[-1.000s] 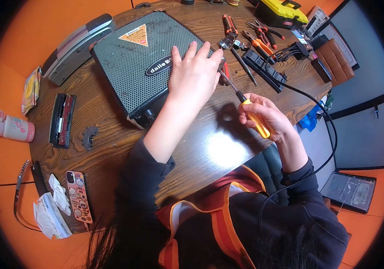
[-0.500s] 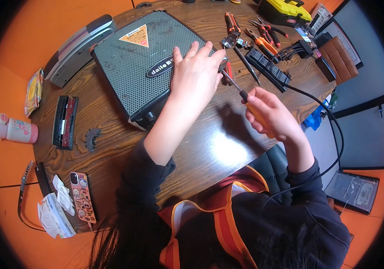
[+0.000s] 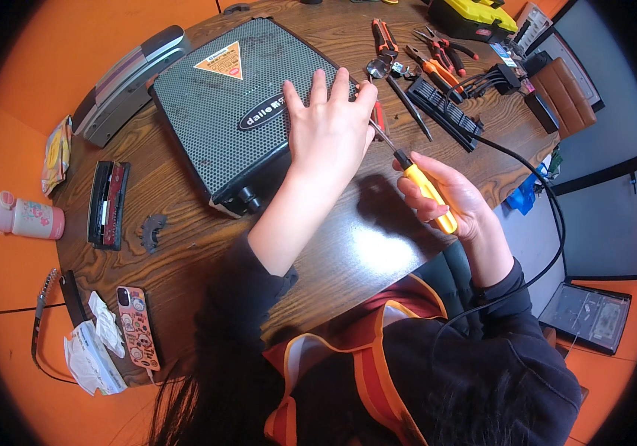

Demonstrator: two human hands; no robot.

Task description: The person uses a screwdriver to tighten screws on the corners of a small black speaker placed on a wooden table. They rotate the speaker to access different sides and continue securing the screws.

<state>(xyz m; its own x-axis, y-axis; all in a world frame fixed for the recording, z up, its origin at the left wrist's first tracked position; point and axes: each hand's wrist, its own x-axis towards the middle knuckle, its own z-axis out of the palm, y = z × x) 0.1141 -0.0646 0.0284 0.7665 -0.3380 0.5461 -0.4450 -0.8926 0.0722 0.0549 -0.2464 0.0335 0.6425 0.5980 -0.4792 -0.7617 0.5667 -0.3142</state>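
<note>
A black box-shaped speaker (image 3: pixel 207 119) with a perforated metal grille lies on the wooden table, grille up. It bears an orange triangular sticker and a dark oval badge. My left hand (image 3: pixel 330 126) rests on its right part, fingers spread over the grille and the right edge. In my right hand (image 3: pixel 452 193) is a screwdriver (image 3: pixel 430 195) with a yellow handle, held by curled fingers. Its shaft runs up and left to the speaker's right side, beside my left fingers. Whether the tip sits in a screw is hidden. A black knob (image 3: pixel 248 198) sticks out of the speaker's near side.
Several pliers (image 3: pixel 437 70), a dark pen-like tool (image 3: pixel 410 109) and a black slatted part (image 3: pixel 445 111) with a cable lie right. A yellow toolbox (image 3: pixel 474 18) stands behind. Left are a grey curved casing (image 3: pixel 133 85), a pink bottle (image 3: pixel 28 216) and a phone (image 3: pixel 138 327).
My right fingers have loosened and shifted, so the yellow handle now shows. The speaker has shifted slightly left and turned a little, my left hand staying on it.
</note>
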